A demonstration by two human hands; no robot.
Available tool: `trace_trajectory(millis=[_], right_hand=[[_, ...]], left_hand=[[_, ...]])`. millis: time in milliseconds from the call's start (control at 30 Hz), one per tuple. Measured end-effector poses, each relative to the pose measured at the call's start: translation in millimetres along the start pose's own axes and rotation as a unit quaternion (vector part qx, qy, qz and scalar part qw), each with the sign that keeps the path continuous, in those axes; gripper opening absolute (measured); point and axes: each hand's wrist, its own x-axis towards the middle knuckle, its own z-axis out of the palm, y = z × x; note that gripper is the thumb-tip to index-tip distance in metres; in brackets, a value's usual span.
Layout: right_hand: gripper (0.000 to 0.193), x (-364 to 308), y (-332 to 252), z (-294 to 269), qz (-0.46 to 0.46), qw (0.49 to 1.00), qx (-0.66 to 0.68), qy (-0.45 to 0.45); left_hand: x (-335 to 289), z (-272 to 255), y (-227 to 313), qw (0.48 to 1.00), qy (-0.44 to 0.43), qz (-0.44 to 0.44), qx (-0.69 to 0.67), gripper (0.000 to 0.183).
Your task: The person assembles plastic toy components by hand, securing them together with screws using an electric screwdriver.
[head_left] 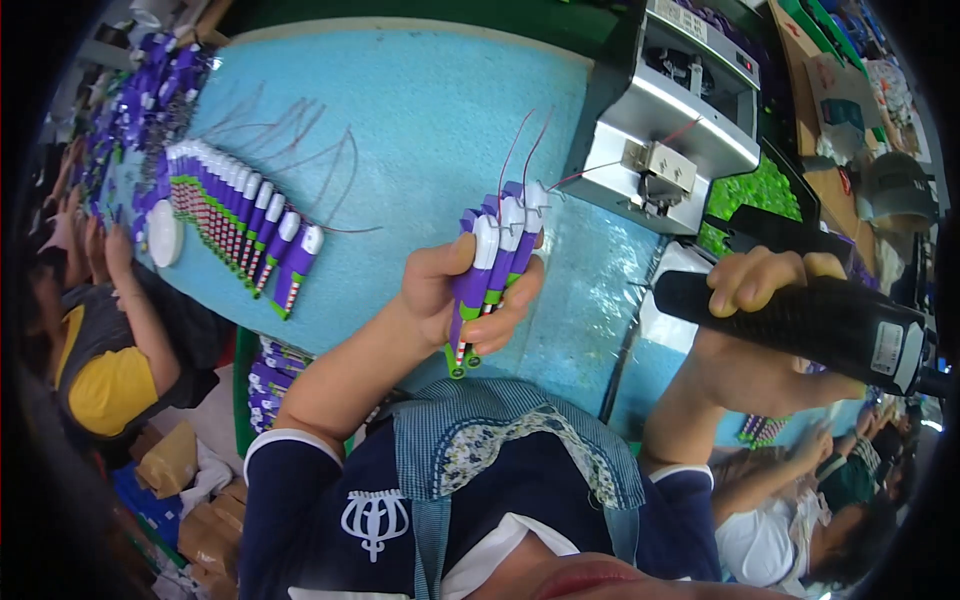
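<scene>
Several slim plastic parts, purple with white tips and green lower ends, are bunched together in my left hand. Its fingers and thumb wrap round them. Thin red wires and small metal pieces stick out from their white ends. My right hand, raised at the right, grips a black elongated handheld tool with a pale label. A cord end shows at the tool's far right. On the blue table, a fanned row of similar parts lies to the left, with loose wires trailing.
A grey metal machine with a small clamp-like block stands behind, right of centre. Bright green pieces fill a container beside it. A round white lid-like disc sits at the left. Other people work at both sides.
</scene>
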Motion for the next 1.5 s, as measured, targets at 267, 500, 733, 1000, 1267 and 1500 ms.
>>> trace_trajectory(millis=[267, 500, 733, 1000, 1267, 1500], right_hand=[[0.097, -7.3, -2.5, -6.5, 0.009, 0.999, -0.009, 0.030], [0.095, -5.9, 4.8, 7.6, 0.032, 0.999, 0.028, 0.014], [0.087, -13.2, 1.6, -3.5, 0.041, 0.999, -0.033, 0.007], [0.086, -12.2, 17.1, 8.3, 0.085, 0.996, -0.011, -0.035], [0.089, -14.0, 19.4, 19.1, 0.082, 0.996, -0.009, -0.012], [0.085, -18.3, 14.5, 8.6, 0.089, 0.996, 0.002, -0.009]], left_hand=[[74.5, 5.3, 59.5, 0.702, 0.373, 0.092, 0.599, 0.068], [116.4, -14.2, 92.6, 0.301, 0.463, 0.141, 0.822, 0.064], [-7.1, 43.3, 57.7, 0.278, 0.302, 0.246, 0.878, 0.052], [-140.3, 68.5, 61.3, -0.008, 0.494, 0.069, 0.867, 0.070], [-87.3, 42.8, 25.3, 0.036, 0.407, 0.121, 0.904, 0.073], [-63.6, 47.7, 62.4, 0.325, 0.493, 0.065, 0.804, 0.072]])
